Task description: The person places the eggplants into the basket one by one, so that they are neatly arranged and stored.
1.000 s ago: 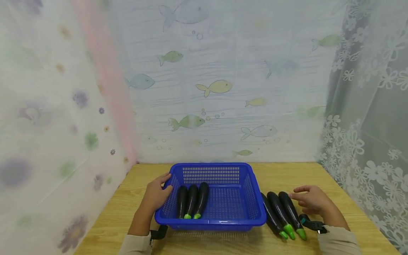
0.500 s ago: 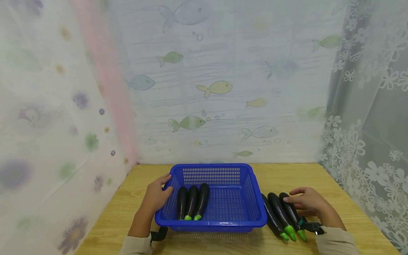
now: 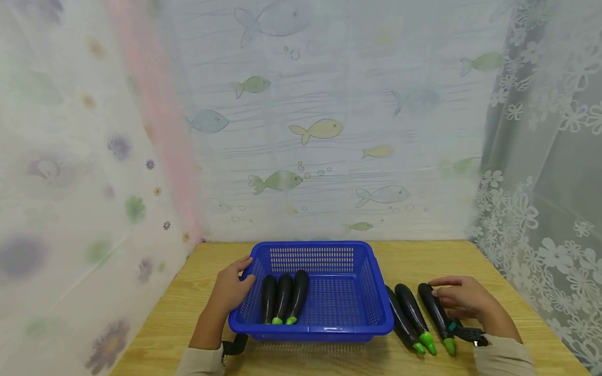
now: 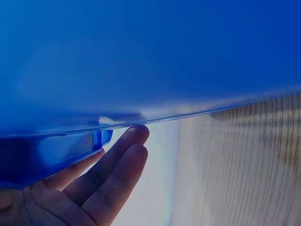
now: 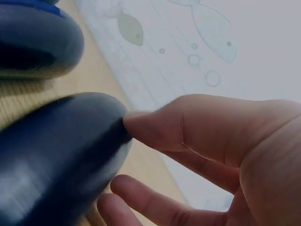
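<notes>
A blue plastic basket (image 3: 324,329) stands on the table with several rows of holes in its walls. Three dark eggplants (image 3: 284,297) lie side by side in its left part, green ends toward me. My left hand (image 3: 229,288) holds the basket's left rim; its fingers (image 4: 120,179) lie beneath the rim in the left wrist view. Right of the basket are three more eggplants. My right hand (image 3: 463,296) pinches the blunt end of the rightmost eggplant (image 3: 433,309). In the right wrist view the thumb touches this eggplant (image 5: 61,150), fingers at its far side.
Two eggplants (image 3: 414,313) lie close together between the basket and my right hand, the left one against the basket's side. Wood-grain table (image 3: 423,256) extends behind them. A fish-patterned curtain (image 3: 329,156) hangs at the back, with flowered sheets at both sides.
My right hand first moved left onto the rightmost eggplant, then back right. That eggplant's blunt end has shifted right, away from its neighbour. The left hand and basket have stayed put.
</notes>
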Tool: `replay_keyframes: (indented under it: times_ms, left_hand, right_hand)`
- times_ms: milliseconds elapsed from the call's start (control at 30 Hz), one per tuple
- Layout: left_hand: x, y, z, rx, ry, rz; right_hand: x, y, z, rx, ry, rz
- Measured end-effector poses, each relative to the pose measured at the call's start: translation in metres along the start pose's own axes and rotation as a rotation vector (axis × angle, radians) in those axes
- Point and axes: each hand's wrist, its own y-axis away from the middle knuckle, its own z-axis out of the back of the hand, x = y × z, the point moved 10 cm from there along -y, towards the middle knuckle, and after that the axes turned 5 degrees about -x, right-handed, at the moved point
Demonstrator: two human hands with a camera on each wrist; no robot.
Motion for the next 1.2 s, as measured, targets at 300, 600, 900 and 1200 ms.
replay_keyframes:
  times_ms: [300,600,900,1200]
  left_hand:
    - [-0.001,-0.001,0.000,-0.008,-0.007,-0.022]
    - [-0.004,0.000,0.002,-0.004,-0.006,-0.016]
    - [-0.001,0.000,0.001,-0.006,0.005,-0.006]
    - [0.000,-0.001,-0.001,0.000,0.002,0.002]
  right_hand:
    - [0.005,0.003,-0.001,-0.003,0.055,0.001]
    - [0.008,0.002,-0.005,0.007,0.131,0.008]
    - [0.013,0.007,-0.005,0.001,0.034,0.054]
    - [0.017,0.006,-0.003,0.030,-0.026,0.044]
